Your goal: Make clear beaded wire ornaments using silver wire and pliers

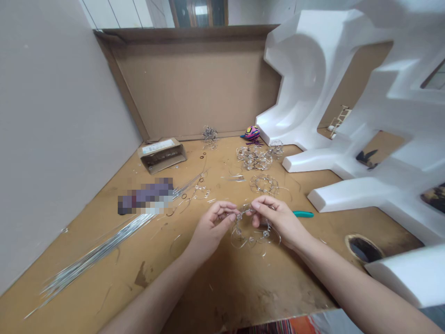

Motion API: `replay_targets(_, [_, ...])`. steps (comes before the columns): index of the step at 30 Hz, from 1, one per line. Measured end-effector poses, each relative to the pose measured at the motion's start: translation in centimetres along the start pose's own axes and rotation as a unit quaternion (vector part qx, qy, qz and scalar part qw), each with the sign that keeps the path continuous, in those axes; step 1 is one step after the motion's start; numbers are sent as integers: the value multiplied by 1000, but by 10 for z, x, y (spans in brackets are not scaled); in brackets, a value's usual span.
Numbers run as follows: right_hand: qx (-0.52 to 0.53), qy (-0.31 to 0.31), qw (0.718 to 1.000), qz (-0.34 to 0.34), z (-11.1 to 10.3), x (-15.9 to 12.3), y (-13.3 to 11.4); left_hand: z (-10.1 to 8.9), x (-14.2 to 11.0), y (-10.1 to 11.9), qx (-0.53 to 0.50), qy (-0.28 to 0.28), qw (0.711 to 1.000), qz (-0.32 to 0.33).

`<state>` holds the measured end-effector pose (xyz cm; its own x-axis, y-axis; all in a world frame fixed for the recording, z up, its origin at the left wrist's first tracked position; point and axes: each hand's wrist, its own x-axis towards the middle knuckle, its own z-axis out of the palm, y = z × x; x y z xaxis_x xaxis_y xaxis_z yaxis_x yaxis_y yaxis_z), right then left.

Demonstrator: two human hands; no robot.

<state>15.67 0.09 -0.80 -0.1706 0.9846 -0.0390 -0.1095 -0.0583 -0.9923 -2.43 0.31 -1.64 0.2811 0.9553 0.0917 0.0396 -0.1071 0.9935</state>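
Observation:
Between my hands is a ring of twisted silver wire with clear beads [251, 240], held just above the brown table. My left hand [218, 221] pinches the ring's upper left part between thumb and fingers. On the upper right part, the thumb and fingers of my right hand [273, 214] are closed on the wire. Thin wire loops curl out from the ring's lower side. Just beyond my hands lies a similar beaded wire ring [264, 184]. A teal tool handle [303, 214] rests right of my right wrist, its other end hidden.
A long bundle of straight wires [114, 246] lies at left by a pixelated dark object [146, 195]. Behind stand an open small box [162, 155] and more wire rings [253, 157]. White foam [333, 162] borders the right, near a round hole [364, 249].

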Motion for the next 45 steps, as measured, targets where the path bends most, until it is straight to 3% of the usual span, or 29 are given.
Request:
replay_targets(9, [89,-46,995,-1,-2,3,6,-2,2,1,6,16,1000,-5])
replay_targets(15, [88,-64,994,11,-2,2,5,-2,-3,-2,54,-2,999,5])
replay_targets(23, [52,-87,995,1,1,-3,3,-2,-1,4,127,40,991,25])
replay_targets(33, [5,-92,996,-2,1,-3,1,-4,2,6,16,-3,999,-40])
replay_targets(35, [-12,-95,995,-3,1,-3,3,-4,2,5,36,0,999,-18])
replay_targets(39, [-9,-77,997,0,0,1,8,-3,-2,2,152,4,984,94])
replay_targets(42, [49,-49,998,13,-1,4,10,0,-5,-1,240,-8,957,162])
replay_targets(45, [122,-31,991,35,-2,7,11,1,-7,-4,310,9,932,188])
